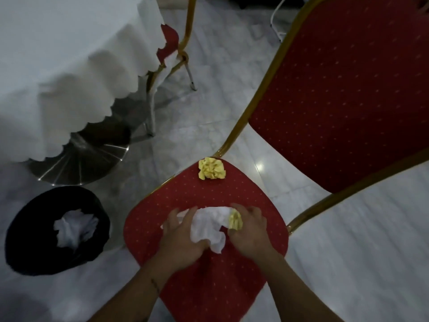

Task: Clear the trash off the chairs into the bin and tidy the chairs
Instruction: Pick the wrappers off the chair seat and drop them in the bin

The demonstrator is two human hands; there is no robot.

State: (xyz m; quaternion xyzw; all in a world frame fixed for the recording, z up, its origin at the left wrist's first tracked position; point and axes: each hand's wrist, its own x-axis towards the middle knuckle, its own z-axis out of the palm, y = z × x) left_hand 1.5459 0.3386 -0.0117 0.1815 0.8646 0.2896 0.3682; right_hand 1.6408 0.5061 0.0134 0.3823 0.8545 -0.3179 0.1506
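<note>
My left hand (180, 231) and right hand (248, 225) reach forward side by side, palms down, fingers curled inward toward each other.

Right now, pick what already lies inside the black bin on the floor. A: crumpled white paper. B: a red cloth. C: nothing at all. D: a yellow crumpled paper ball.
A: crumpled white paper sits in the black bin, while one yellow paper ball rests on the chair seat, apart from both hands.
</note>
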